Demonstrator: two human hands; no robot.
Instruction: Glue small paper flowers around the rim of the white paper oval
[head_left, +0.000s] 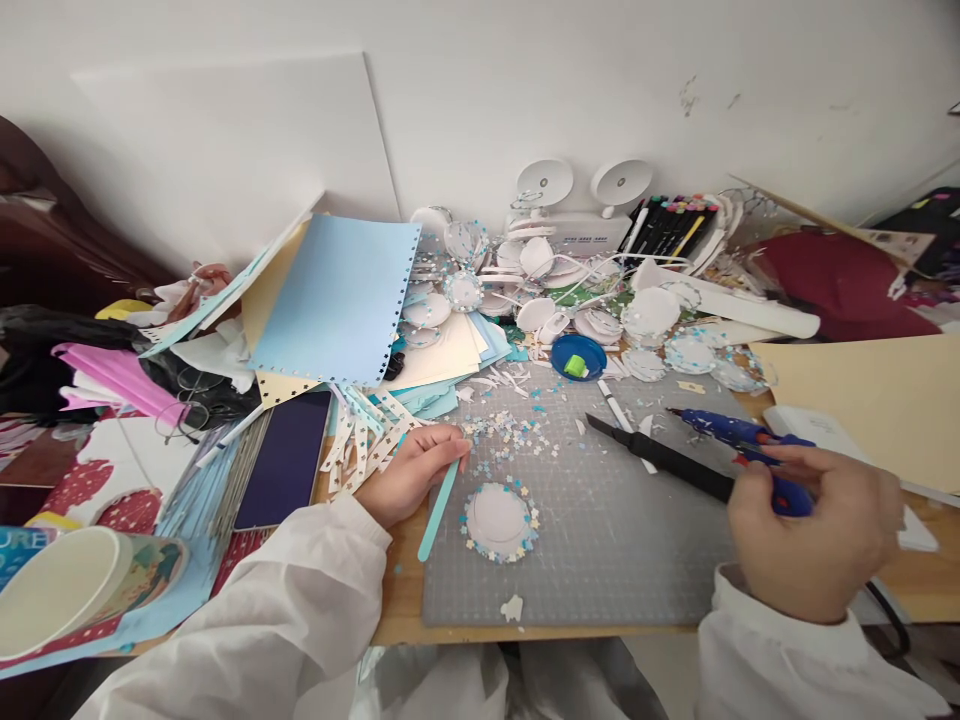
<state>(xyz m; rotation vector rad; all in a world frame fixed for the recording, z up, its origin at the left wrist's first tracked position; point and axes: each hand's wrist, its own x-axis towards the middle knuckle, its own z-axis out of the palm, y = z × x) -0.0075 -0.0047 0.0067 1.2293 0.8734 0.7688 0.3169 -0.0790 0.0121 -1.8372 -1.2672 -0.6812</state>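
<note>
My left hand [420, 465] is closed on a flat turquoise stick [440, 510], which slants down past the fingers. Just right of it on the grey cutting mat [600, 560] lies a white disc [498, 520] ringed with small blue, white and cream stars. At the mat's right side my right hand [817, 530] has its fingers closed round the blue glue gun [727, 427], whose nozzle points left. A black craft knife [660, 458] lies alongside, its blade pointing left and its handle end near my right thumb. Loose little stars [517, 435] are scattered above the disc.
Decorated white discs [652, 313] and paper scraps crowd the back. A blue lid [579, 357] holds a green piece. Coloured sheets [337, 300], a dark phone [285, 460] and a paper tub [67, 590] stand left. Markers [667, 230] are by the wall; beige card [870, 400] lies right.
</note>
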